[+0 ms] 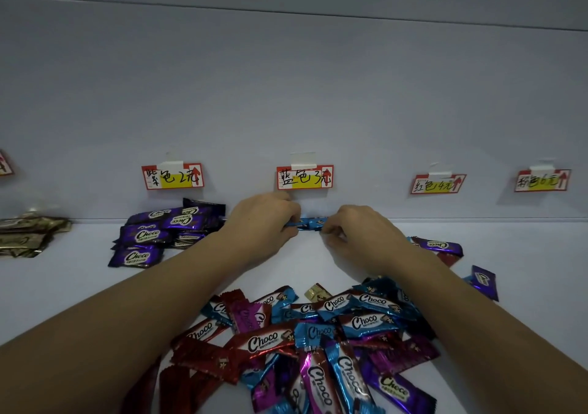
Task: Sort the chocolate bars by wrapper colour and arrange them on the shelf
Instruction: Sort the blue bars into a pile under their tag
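My left hand (264,222) and my right hand (356,235) meet at the back of the white shelf (79,286), under the blue price label (304,177). Between them they pinch blue chocolate bars (307,223), one hand at each end, close to the back wall. A stack of purple bars (159,233) lies under the purple label (172,176) to the left. A mixed pile of red, blue, magenta and purple bars (311,340) covers the shelf front between my forearms.
Gold-wrapped bars (28,235) lie at the far left. A red label (437,184) and another label (542,180) hang on the back wall to the right, with bare shelf below them. Loose purple bars (440,245) lie beside my right wrist.
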The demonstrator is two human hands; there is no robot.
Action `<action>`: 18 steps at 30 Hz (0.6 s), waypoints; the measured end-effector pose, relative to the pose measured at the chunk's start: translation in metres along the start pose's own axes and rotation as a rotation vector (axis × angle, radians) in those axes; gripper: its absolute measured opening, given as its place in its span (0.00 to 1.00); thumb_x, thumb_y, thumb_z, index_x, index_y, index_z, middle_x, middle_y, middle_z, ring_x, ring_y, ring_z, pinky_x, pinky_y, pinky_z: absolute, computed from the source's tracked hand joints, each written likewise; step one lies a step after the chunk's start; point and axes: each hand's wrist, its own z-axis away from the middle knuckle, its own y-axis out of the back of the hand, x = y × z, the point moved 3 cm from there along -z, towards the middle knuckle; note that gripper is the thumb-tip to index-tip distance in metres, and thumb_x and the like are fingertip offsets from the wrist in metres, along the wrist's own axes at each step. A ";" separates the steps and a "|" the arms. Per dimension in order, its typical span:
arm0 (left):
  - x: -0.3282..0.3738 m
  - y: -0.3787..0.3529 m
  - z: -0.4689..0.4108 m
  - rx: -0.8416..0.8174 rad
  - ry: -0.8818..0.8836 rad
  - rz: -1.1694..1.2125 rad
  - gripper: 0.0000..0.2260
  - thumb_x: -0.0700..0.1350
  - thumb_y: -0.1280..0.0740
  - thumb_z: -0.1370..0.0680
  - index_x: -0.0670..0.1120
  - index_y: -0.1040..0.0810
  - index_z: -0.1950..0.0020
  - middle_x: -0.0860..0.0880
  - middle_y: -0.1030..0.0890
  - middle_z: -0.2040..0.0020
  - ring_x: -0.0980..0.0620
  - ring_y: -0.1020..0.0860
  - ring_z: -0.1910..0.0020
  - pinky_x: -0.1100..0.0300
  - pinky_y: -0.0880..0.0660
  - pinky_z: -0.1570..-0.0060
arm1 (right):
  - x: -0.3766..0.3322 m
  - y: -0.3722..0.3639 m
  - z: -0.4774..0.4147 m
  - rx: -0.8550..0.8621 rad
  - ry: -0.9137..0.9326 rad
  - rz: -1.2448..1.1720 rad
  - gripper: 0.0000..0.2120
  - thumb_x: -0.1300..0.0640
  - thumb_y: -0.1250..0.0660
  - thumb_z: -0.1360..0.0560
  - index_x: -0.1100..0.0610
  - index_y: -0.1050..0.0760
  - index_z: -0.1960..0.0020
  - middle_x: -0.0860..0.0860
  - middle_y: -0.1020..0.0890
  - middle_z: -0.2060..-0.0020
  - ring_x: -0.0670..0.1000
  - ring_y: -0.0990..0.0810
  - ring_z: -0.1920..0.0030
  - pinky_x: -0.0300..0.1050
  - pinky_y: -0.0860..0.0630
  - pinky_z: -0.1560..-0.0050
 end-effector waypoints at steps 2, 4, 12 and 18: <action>-0.002 0.009 0.008 0.007 0.012 0.036 0.08 0.54 0.31 0.22 0.53 0.20 0.46 0.55 0.23 0.49 0.52 0.24 0.51 0.53 0.24 0.54 | -0.001 0.005 0.002 -0.015 0.001 -0.003 0.10 0.55 0.36 0.21 0.49 0.17 0.44 0.46 0.22 0.53 0.49 0.23 0.53 0.40 0.32 0.57; -0.003 0.020 0.019 -0.028 0.031 0.061 0.09 0.55 0.30 0.22 0.53 0.20 0.45 0.56 0.22 0.49 0.55 0.25 0.53 0.54 0.23 0.52 | -0.007 0.015 0.009 -0.026 0.021 -0.022 0.10 0.55 0.34 0.21 0.50 0.18 0.42 0.47 0.19 0.50 0.46 0.24 0.54 0.40 0.29 0.54; 0.018 0.048 0.075 -0.456 0.116 0.277 0.17 0.62 0.29 0.25 0.53 0.18 0.43 0.57 0.18 0.54 0.60 0.21 0.56 0.60 0.20 0.52 | -0.046 0.054 0.055 -0.432 0.229 -0.267 0.07 0.52 0.30 0.22 0.45 0.17 0.45 0.40 0.17 0.55 0.41 0.20 0.53 0.30 0.26 0.57; 0.022 0.048 0.079 -0.492 0.103 0.345 0.16 0.54 0.25 0.25 0.52 0.19 0.39 0.56 0.17 0.56 0.60 0.20 0.56 0.59 0.21 0.52 | -0.046 0.050 0.059 -0.561 0.185 -0.151 0.11 0.50 0.25 0.26 0.42 0.21 0.44 0.40 0.18 0.53 0.43 0.20 0.52 0.39 0.22 0.50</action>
